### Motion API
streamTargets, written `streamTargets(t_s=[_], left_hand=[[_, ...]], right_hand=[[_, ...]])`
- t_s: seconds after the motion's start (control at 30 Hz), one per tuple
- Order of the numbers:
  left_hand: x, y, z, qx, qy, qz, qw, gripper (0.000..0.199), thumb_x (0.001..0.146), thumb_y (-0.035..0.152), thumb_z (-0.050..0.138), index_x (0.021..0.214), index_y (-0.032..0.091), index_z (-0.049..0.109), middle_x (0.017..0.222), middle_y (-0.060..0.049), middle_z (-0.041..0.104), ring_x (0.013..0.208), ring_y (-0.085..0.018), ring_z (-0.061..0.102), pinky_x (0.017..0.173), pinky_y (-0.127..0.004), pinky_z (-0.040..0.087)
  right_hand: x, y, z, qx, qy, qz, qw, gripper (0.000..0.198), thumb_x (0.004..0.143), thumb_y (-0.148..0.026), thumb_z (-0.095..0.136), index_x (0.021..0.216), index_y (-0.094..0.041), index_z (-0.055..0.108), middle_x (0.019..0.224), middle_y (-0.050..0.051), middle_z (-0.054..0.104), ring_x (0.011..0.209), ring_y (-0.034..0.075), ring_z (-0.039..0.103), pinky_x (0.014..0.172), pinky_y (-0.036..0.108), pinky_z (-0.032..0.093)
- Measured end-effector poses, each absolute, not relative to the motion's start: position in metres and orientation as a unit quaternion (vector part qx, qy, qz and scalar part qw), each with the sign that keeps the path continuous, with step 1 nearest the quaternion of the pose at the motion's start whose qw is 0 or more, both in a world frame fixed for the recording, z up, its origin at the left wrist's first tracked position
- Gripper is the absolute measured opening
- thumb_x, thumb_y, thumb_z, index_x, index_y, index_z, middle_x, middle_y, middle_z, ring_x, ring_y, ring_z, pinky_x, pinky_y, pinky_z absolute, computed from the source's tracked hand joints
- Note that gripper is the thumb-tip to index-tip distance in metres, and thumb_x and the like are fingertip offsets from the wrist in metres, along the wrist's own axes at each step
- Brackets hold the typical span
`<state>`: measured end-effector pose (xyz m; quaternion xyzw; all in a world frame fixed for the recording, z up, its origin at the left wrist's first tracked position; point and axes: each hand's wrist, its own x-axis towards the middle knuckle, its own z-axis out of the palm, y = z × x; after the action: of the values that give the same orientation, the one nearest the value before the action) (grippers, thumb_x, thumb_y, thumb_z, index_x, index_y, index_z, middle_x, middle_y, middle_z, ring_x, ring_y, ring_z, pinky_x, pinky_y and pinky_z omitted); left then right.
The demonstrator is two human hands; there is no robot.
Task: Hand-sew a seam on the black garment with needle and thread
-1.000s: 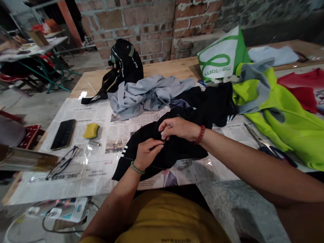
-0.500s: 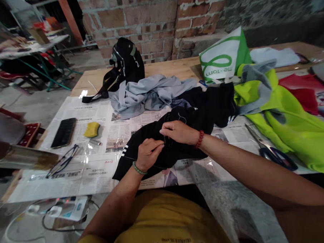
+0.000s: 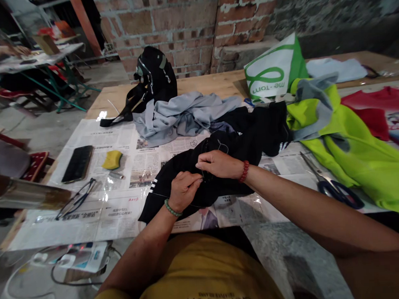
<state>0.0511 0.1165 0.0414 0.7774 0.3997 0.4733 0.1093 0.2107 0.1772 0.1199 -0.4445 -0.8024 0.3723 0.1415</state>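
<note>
The left forearm (image 3: 142, 251) slants up and inward from the lower left, the right forearm (image 3: 299, 200) inward from the lower right. The left hand (image 3: 184, 190) is back-up, its thumb and forefinger drawn together. Just beyond it, the right hand (image 3: 219, 163) is curled, fingertips gathered in a pinch. The two sets of fingertips sit close together.

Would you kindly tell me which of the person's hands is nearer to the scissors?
The right. The right hand is over the black garment, to the left of the scissors; the left hand is at the same garment, farther left.
</note>
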Motion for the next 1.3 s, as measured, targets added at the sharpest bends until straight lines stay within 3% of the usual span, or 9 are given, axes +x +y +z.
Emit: streamTargets(t_s=[0.27, 0.37, 0.47, 0.57, 0.67, 0.9, 1.03, 1.2, 1.3], left_hand=[[0.048, 0.120, 0.040, 0.728, 0.446, 0.492, 0.172, 0.010, 0.084, 0.020, 0.058, 0.083, 0.016, 0.067, 0.067, 0.000, 0.061, 0.060, -0.009, 0.055, 0.059, -0.020, 0.044], [0.047, 0.122, 0.044, 0.709, 0.452, 0.491, 0.230, 0.010, 0.082, 0.021, 0.060, 0.079, 0.016, 0.068, 0.067, 0.000, 0.063, 0.061, -0.009, 0.056, 0.060, -0.020, 0.044], [0.047, 0.124, 0.048, 0.661, 0.477, 0.490, 0.309, 0.009, 0.078, 0.022, 0.062, 0.075, 0.016, 0.068, 0.070, 0.000, 0.066, 0.064, -0.010, 0.058, 0.062, -0.021, 0.045], [0.047, 0.125, 0.050, 0.598, 0.506, 0.484, 0.390, 0.009, 0.074, 0.023, 0.063, 0.072, 0.016, 0.069, 0.067, 0.000, 0.066, 0.061, -0.010, 0.056, 0.059, -0.021, 0.044], [0.046, 0.125, 0.049, 0.550, 0.513, 0.483, 0.448, 0.011, 0.072, 0.026, 0.065, 0.071, 0.016, 0.069, 0.063, 0.001, 0.063, 0.057, -0.009, 0.052, 0.055, -0.020, 0.041], [0.046, 0.126, 0.046, 0.513, 0.505, 0.482, 0.500, 0.014, 0.070, 0.028, 0.067, 0.070, 0.015, 0.069, 0.062, 0.002, 0.062, 0.057, -0.008, 0.051, 0.055, -0.019, 0.040], [0.046, 0.126, 0.044, 0.542, 0.497, 0.483, 0.476, 0.014, 0.073, 0.028, 0.066, 0.072, 0.015, 0.071, 0.066, 0.000, 0.066, 0.060, -0.010, 0.056, 0.059, -0.021, 0.045], [0.046, 0.124, 0.047, 0.633, 0.451, 0.486, 0.400, 0.010, 0.075, 0.023, 0.065, 0.072, 0.016, 0.072, 0.071, -0.002, 0.069, 0.066, -0.012, 0.062, 0.065, -0.023, 0.050], [0.047, 0.123, 0.048, 0.670, 0.427, 0.480, 0.373, 0.012, 0.078, 0.022, 0.063, 0.073, 0.016, 0.072, 0.070, -0.004, 0.069, 0.065, -0.012, 0.062, 0.063, -0.023, 0.050]], right_hand=[[0.207, 0.173, 0.110, -0.438, -0.803, 0.382, 0.131, 0.028, 0.082, -0.026, 0.048, 0.056, -0.015, 0.048, 0.051, -0.005, 0.039, 0.051, 0.006, 0.036, 0.051, 0.021, 0.026], [0.210, 0.173, 0.109, -0.424, -0.810, 0.383, 0.134, 0.028, 0.085, -0.026, 0.046, 0.061, -0.015, 0.055, 0.055, -0.003, 0.048, 0.054, 0.008, 0.044, 0.053, 0.021, 0.033], [0.219, 0.175, 0.113, -0.397, -0.828, 0.324, 0.227, 0.020, 0.086, -0.022, 0.045, 0.082, -0.017, 0.064, 0.079, 0.002, 0.064, 0.073, 0.012, 0.058, 0.068, 0.025, 0.044], [0.233, 0.172, 0.114, -0.395, -0.827, 0.164, 0.365, 0.022, 0.086, -0.019, 0.048, 0.102, -0.021, 0.063, 0.102, 0.005, 0.065, 0.094, 0.017, 0.059, 0.086, 0.033, 0.046], [0.245, 0.158, 0.102, -0.398, -0.804, 0.046, 0.439, 0.026, 0.084, -0.017, 0.053, 0.107, -0.022, 0.061, 0.106, 0.007, 0.064, 0.104, 0.021, 0.057, 0.093, 0.039, 0.044], [0.245, 0.108, 0.061, -0.468, -0.703, 0.047, 0.533, 0.019, 0.081, -0.014, 0.057, 0.098, -0.022, 0.062, 0.095, 0.006, 0.063, 0.095, 0.019, 0.059, 0.086, 0.038, 0.048], [0.231, 0.095, 0.063, -0.448, -0.753, 0.063, 0.478, 0.003, 0.081, -0.020, 0.059, 0.079, -0.021, 0.061, 0.076, 0.003, 0.063, 0.088, 0.019, 0.056, 0.084, 0.037, 0.043], [0.210, 0.094, 0.069, -0.509, -0.783, 0.100, 0.342, 0.024, 0.084, -0.039, 0.056, 0.072, -0.019, 0.061, 0.072, 0.004, 0.060, 0.078, 0.018, 0.050, 0.075, 0.035, 0.034], [0.206, 0.095, 0.064, -0.524, -0.786, 0.087, 0.318, 0.021, 0.085, -0.037, 0.056, 0.075, -0.019, 0.062, 0.073, 0.004, 0.060, 0.079, 0.018, 0.048, 0.074, 0.034, 0.032]])
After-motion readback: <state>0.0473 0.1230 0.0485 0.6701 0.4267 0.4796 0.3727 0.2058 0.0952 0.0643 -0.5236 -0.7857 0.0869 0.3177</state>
